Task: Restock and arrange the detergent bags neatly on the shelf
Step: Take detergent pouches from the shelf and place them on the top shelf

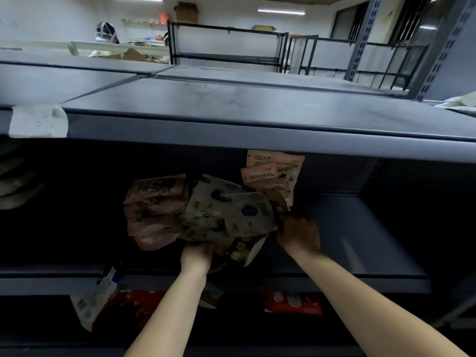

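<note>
On the dark middle shelf [360, 228], a white patterned detergent bag [229, 212] lies tilted on a loose pile. My left hand [197, 255] grips its lower edge from below. My right hand [297, 233] grips its right edge, fingers curled around it. A crumpled pink bag [154, 210] lies to the left of the white one. Behind, pink bags [273, 171] stand upright against the back. A brown and gold bag [237, 251] sticks out under the white bag, between my hands.
The grey top shelf [231, 109] overhangs the pile, with a white paper tag [38, 121] on its front lip. Below, the lower level holds red bags [293, 304] and a white-blue bag [95, 302]. The middle shelf's right part is bare.
</note>
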Tool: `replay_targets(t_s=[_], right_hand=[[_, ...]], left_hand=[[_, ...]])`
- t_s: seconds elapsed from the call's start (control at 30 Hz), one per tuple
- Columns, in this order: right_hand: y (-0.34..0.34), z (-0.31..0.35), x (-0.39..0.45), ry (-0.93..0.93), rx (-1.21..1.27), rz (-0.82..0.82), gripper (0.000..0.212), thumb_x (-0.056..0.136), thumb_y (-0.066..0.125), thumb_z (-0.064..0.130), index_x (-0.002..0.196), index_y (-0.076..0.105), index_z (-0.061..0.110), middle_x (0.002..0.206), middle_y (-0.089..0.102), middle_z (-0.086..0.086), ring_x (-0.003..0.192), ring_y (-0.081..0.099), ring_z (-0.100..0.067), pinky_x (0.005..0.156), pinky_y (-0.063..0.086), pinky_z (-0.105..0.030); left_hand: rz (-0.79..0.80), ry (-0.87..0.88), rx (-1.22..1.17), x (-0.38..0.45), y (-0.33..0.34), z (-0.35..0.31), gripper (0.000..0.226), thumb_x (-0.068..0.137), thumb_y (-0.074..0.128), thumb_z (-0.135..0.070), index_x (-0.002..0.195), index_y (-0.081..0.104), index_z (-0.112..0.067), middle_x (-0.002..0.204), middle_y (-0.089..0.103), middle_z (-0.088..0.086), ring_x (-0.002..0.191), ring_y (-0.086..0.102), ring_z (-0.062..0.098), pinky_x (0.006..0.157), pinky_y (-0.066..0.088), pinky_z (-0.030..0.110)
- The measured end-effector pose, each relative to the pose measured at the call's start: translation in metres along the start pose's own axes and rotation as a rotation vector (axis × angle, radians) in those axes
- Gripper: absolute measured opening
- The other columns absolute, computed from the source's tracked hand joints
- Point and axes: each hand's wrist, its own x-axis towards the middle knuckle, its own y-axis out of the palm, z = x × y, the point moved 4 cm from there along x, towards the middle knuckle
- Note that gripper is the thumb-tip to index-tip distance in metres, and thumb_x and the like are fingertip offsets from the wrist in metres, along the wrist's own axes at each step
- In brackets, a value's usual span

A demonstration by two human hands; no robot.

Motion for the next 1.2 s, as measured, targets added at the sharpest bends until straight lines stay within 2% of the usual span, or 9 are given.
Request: replay_targets(t_s=[0.13,0.23,0.37,0.43,0.6,0.73,0.83,1.0,1.2], right_hand=[[0.006,-0.012,-0.018,-0.082,0.124,0.082,0.068,0.09,0.057,0.022,0.149,0.024,0.017,0.153,0.027,-0.006,0.139,0.026,-0.026,0.109,0.029,-0.032],[0.017,-0.005,-0.025,-0.185,0.182,0.138,0.083,0.088,0.057,0.018,0.153,0.005,0.02,0.16,0.006,-0.002,0.146,0.009,-0.024,0.116,0.015,-0.031],[0.021,-0.002,-0.03,-0.2,0.156,0.087,0.053,0.097,0.042,0.046,0.147,0.029,0.035,0.15,0.038,0.001,0.134,0.039,-0.023,0.104,0.037,-0.033],[0.011,-0.004,-0.034,-0.17,0.155,0.03,0.044,0.1,0.038,0.039,0.144,0.035,0.037,0.144,0.045,0.003,0.125,0.049,-0.023,0.097,0.043,-0.031],[-0.009,-0.028,-0.043,0.115,0.311,-0.038,0.049,0.1,0.034,0.015,0.146,0.032,0.033,0.134,0.055,-0.002,0.104,0.061,-0.03,0.07,0.044,-0.03],[-0.029,-0.058,-0.058,0.175,0.333,-0.221,0.033,0.1,0.037,0.015,0.131,0.049,0.014,0.109,0.065,-0.015,0.089,0.062,-0.037,0.068,0.05,-0.039],[-0.043,-0.083,-0.074,0.238,0.492,-0.349,0.025,0.1,0.037,0.019,0.113,0.057,0.012,0.095,0.067,-0.012,0.084,0.062,-0.035,0.069,0.052,-0.043],[-0.067,-0.115,-0.105,0.277,0.465,-0.534,0.018,0.099,0.04,0.017,0.089,0.052,0.007,0.076,0.058,-0.002,0.07,0.056,-0.028,0.06,0.041,-0.038],[-0.094,-0.172,-0.143,0.321,0.473,-0.717,0.013,0.098,0.044,0.013,0.093,0.056,0.01,0.069,0.051,0.008,0.059,0.05,-0.02,0.054,0.032,-0.03]], left_hand=[[-0.052,0.04,-0.102,-0.002,-0.003,0.005,0.018,0.096,0.05,-0.017,0.103,0.06,-0.004,0.081,0.057,0.007,0.071,0.054,0.02,0.056,0.045,0.028],[-0.047,0.043,-0.186,-0.01,0.0,0.004,0.019,0.096,0.051,-0.016,0.109,0.058,-0.003,0.084,0.058,0.007,0.077,0.057,0.023,0.072,0.05,0.035],[-0.091,0.09,-0.207,-0.02,0.0,0.007,0.035,0.096,0.05,-0.02,0.126,0.053,-0.004,0.114,0.061,0.013,0.099,0.059,0.03,0.086,0.051,0.039],[-0.131,0.186,-0.158,-0.029,-0.002,0.006,0.036,0.097,0.046,-0.022,0.128,0.053,-0.006,0.12,0.059,0.01,0.104,0.057,0.029,0.092,0.047,0.039],[-0.313,0.433,0.051,-0.06,-0.002,-0.007,0.028,0.098,0.04,-0.015,0.118,0.057,-0.006,0.104,0.06,0.011,0.097,0.056,0.031,0.081,0.043,0.033],[-0.387,0.443,0.057,-0.083,0.009,-0.011,0.029,0.097,0.039,-0.01,0.119,0.058,-0.005,0.108,0.062,0.016,0.093,0.055,0.031,0.076,0.039,0.033],[-0.416,0.494,0.12,-0.099,0.023,-0.01,0.024,0.097,0.04,-0.01,0.112,0.058,-0.007,0.093,0.062,0.012,0.079,0.051,0.026,0.069,0.037,0.033],[-0.395,0.721,0.204,-0.129,0.053,-0.012,0.024,0.099,0.042,-0.02,0.08,0.052,-0.01,0.057,0.051,0.003,0.055,0.051,0.026,0.049,0.035,0.032],[-0.271,1.08,0.231,-0.188,0.113,-0.019,0.03,0.099,0.04,-0.028,0.073,0.045,-0.013,0.049,0.05,0.001,0.043,0.048,0.021,0.04,0.035,0.033]])
